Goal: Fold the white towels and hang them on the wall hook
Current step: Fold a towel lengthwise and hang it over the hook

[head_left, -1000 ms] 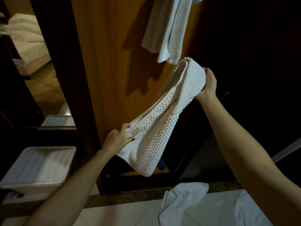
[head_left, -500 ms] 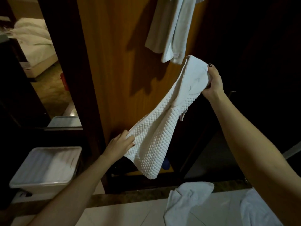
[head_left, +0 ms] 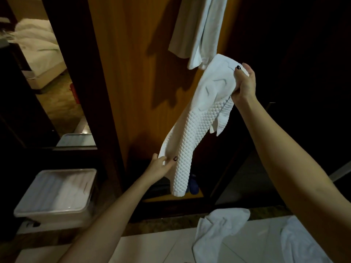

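Towel [head_left: 190,133] twisted narrower, left hand [head_left: 159,168] pinching, right hand [head_left: 244,83] gripping

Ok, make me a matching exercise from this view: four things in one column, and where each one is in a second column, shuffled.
Things:
1. bumpy towel
2. smooth towel
3. crumpled towel
4. plastic bin

Places:
A. lying on the tiled floor
B. held between left hand and right hand
C. hanging up top against the wood panel
D. lower left

Pairs: 1-B, 2-C, 3-A, 4-D
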`<state>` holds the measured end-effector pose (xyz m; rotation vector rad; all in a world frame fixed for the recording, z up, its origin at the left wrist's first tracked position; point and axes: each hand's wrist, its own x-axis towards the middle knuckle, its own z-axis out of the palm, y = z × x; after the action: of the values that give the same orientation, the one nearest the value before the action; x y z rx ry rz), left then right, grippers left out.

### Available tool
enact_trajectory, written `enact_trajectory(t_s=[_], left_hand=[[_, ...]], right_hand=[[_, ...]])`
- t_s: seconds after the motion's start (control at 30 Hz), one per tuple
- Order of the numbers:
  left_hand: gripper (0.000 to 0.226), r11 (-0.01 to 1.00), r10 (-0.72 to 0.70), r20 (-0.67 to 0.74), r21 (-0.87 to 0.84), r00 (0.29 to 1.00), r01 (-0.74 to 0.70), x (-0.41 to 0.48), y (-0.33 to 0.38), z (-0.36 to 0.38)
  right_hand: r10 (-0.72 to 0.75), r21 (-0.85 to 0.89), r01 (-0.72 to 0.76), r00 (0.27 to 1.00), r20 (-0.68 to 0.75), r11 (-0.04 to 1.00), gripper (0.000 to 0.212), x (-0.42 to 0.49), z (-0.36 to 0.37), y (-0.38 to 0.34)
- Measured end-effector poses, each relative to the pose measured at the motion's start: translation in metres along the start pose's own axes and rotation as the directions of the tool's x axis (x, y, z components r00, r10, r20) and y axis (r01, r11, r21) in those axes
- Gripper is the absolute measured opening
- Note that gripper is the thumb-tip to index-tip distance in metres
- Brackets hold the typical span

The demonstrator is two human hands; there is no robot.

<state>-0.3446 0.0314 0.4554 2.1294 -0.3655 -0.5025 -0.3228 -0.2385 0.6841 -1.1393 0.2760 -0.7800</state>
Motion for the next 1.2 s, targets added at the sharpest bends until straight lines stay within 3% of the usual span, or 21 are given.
enact_trajectory(t_s=[0.13,0.3,0.4,0.47,0.6,0.77,0.83,0.9,1.0,1.1,1.2], left_hand=[[0.078,0.988,0.000,0.138,-0.153,0.990,0.022,0.001,0.010,0.031],[0.060,0.997,-0.031,-0.136,-0.073,0.990,0.021,0.010,0.015,0.044],[0.052,0.985,-0.030,-0.134,-0.171,0.991,0.007,0.011,0.006,0.027],[0.059,0.961,-0.026,-0.150,-0.277,0.988,-0.016,0.010,0.004,0.015],[0.070,0.996,0.057,-0.330,-0.039,0.942,-0.075,0.012,0.026,0.000],[0.047,0.978,0.143,-0.479,-0.065,0.866,-0.197,0.018,0.048,-0.038],[0.051,0.974,0.174,-0.513,-0.036,0.841,-0.224,0.016,0.055,-0.056],[0.070,0.986,0.153,-0.517,0.025,0.842,-0.164,0.017,0.071,-0.065],[0.086,0.951,0.183,-0.533,0.309,0.826,-0.011,0.020,0.102,-0.055],[0.070,0.933,0.217,-0.572,0.360,0.791,0.004,0.023,0.113,-0.041],[0.038,0.964,0.229,-0.570,0.244,0.789,-0.104,0.028,0.100,-0.050]], right_hand=[[-0.035,0.022,0.035,0.999,0.010,0.999,0.033,-0.007,0.019,-0.003],[-0.063,0.012,0.063,0.998,0.007,0.998,0.030,-0.010,0.035,-0.012],[-0.071,0.001,0.071,0.997,-0.020,0.997,0.030,-0.005,0.033,-0.023],[-0.077,0.003,0.077,0.996,-0.039,0.997,0.030,-0.001,0.029,-0.029],[-0.089,0.015,0.090,0.994,-0.060,0.996,0.031,0.000,0.027,-0.037],[-0.124,0.043,0.130,0.984,-0.126,0.991,0.034,0.009,0.022,-0.058],[-0.135,0.053,0.145,0.979,-0.152,0.988,0.035,0.013,0.017,-0.065],[-0.147,0.067,0.159,0.976,-0.162,0.985,0.036,0.015,0.017,-0.068],[-0.156,0.096,0.172,0.975,-0.156,0.980,0.036,0.013,0.028,-0.070],[-0.155,0.122,0.171,0.979,-0.133,0.978,0.032,0.011,0.036,-0.074],[-0.148,0.129,0.166,0.979,-0.137,0.978,0.029,0.015,0.031,-0.084]])
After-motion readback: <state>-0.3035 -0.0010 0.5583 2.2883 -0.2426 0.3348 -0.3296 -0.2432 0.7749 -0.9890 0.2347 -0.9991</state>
